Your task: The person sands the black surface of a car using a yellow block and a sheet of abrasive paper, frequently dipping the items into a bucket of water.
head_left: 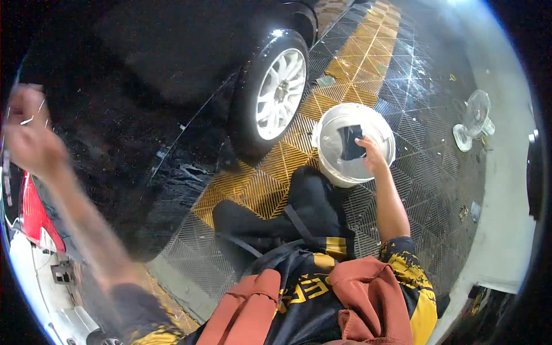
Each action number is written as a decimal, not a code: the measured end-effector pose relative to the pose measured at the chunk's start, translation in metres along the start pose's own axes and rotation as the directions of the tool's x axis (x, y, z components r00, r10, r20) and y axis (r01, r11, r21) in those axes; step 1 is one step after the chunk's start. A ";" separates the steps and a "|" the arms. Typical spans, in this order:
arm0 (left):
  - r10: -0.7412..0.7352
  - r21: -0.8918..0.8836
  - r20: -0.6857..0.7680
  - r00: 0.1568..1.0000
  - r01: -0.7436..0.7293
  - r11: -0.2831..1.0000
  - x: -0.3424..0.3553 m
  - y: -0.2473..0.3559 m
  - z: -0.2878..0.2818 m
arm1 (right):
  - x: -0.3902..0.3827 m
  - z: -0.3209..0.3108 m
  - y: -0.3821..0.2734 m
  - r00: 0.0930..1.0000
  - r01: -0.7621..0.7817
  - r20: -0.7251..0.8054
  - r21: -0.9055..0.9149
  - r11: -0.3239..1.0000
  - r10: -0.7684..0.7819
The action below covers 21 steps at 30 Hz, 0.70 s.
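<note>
My right hand (371, 155) grips a dark rectangular sheet (350, 142) between thumb and fingers over the mouth of a white bucket (336, 171), which holds cloudy liquid. At the upper left, my left hand (33, 129) is raised against the dark bodywork of a black car (126, 92), above a red tail light (37, 215). That hand is smeared by motion, so its fingers and anything in them are unclear. The car panel has wet streaks and specks. A black tire with a white multi-spoke wheel (282, 92) stands left of the bucket.
I sit low on yellow and grey grated floor tiles (356, 57), my dark-clad legs (305, 201) bent before me. A small fan (477, 115) stands at the right beside a pale wall edge (497, 201). A white vehicle (75, 322) shows at the lower left.
</note>
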<state>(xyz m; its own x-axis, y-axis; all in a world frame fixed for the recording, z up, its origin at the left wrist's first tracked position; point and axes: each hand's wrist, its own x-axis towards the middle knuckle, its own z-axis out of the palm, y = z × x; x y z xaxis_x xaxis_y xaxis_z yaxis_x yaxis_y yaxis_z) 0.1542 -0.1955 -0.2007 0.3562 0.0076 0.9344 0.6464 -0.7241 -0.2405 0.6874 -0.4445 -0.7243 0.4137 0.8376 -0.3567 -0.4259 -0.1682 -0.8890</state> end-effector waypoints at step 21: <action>0.214 -0.345 0.905 0.367 0.929 -0.131 -0.259 0.352 0.233 | -0.078 0.111 -0.104 0.897 0.355 -0.142 -0.331 0.874 -0.418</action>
<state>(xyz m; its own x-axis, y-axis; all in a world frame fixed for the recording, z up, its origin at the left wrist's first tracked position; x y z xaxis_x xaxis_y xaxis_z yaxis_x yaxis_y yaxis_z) 0.4465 -0.2913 -0.5884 0.8798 0.4723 0.0532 0.0132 -0.1362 0.9906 0.6103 -0.4347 -0.5721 0.6633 0.7483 0.0105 0.0409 -0.0223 -0.9989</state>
